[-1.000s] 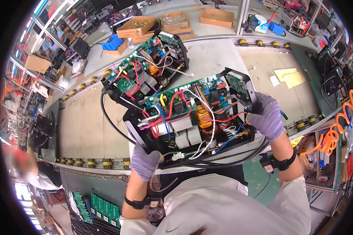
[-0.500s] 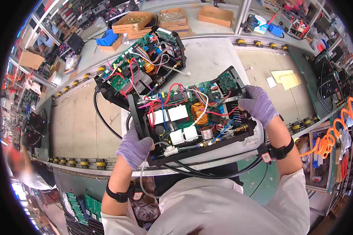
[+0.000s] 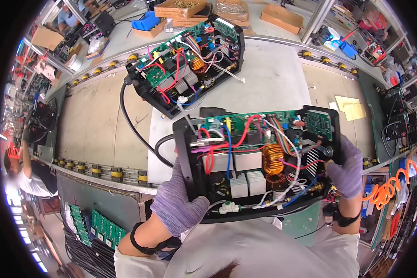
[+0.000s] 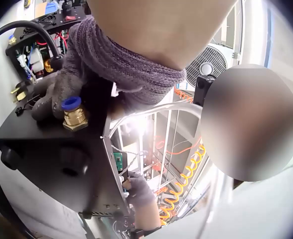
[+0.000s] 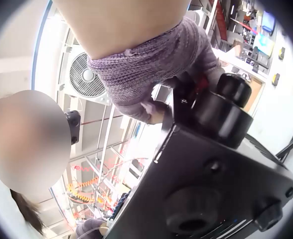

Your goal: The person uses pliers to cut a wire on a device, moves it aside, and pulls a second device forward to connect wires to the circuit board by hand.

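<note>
Both gloved hands hold an open electronics chassis [image 3: 248, 161] by its two black ends, close in front of the torso in the head view. Green circuit board, a copper-wound coil [image 3: 273, 158] and red, white and blue wires show inside. My left hand [image 3: 178, 204] grips the left end panel, thumb over its near corner. In the left wrist view, its fingers lie beside a brass fitting [image 4: 75, 115] with a blue collar. My right hand [image 3: 347, 169] grips the right end; in the right wrist view the black casing [image 5: 186, 164] carries round rubber feet, and part of that hand is hidden behind it.
A second open chassis [image 3: 190, 65] stands on the white board [image 3: 273, 74] behind, its black cable [image 3: 132, 120] trailing left. Roller tracks [image 3: 95, 171] edge the bench. Cardboard boxes [image 3: 282, 18] sit at the back; yellow paper [image 3: 352, 109] lies right. Another person [image 3: 30, 180] is far left.
Both hands have drawn the held chassis toward the body, away from the second chassis. Its tilt has shifted along the way. The hands keep their grip at the two ends.
</note>
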Demonstrator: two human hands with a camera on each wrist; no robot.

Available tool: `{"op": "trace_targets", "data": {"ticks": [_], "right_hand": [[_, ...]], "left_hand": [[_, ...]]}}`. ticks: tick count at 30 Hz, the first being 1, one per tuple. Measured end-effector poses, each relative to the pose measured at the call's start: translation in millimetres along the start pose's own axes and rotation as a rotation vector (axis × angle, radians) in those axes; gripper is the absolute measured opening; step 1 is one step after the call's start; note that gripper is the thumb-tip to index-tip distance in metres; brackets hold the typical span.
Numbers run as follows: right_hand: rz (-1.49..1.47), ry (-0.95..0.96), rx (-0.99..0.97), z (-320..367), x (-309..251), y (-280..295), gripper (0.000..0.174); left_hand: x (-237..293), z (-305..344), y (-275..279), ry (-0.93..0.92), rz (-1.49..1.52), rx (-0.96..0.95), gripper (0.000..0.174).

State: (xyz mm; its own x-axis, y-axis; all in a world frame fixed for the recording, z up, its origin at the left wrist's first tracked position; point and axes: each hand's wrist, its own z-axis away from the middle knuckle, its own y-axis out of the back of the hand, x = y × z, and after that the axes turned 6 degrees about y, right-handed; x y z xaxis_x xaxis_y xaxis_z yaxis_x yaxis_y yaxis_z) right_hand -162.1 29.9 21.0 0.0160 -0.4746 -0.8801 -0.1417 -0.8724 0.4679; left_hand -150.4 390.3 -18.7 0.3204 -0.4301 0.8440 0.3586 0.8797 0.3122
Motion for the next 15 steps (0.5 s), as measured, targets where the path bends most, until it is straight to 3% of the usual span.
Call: {"op": "trace_targets", "data": {"ticks": [6,9,11,13,15], "right_hand": [[0.027,-0.023,0.069,8,-6,11,0.063],[0.062,0.184,0.141,17,-9,24,0.073],[0.259,0.251,0.221,33,-6,49,0.074],[0.394,0.363,0.287,52,8,82,0.074],[0.504,0.43,0.299,73,24,124,0.075]], "left_hand": [[24,-9,0,-0.013,-0.196,0.037,0.091],[30,-6,0,-0.121,-0.117,0.021,0.094],[48,6,-3,-0.126,-0.145,0.023,0.098],[30,15,-22,-0.366,-0.208,0.141,0.101],[52,25,-33,-0.199,-0.304,0.17,0.084]]}}
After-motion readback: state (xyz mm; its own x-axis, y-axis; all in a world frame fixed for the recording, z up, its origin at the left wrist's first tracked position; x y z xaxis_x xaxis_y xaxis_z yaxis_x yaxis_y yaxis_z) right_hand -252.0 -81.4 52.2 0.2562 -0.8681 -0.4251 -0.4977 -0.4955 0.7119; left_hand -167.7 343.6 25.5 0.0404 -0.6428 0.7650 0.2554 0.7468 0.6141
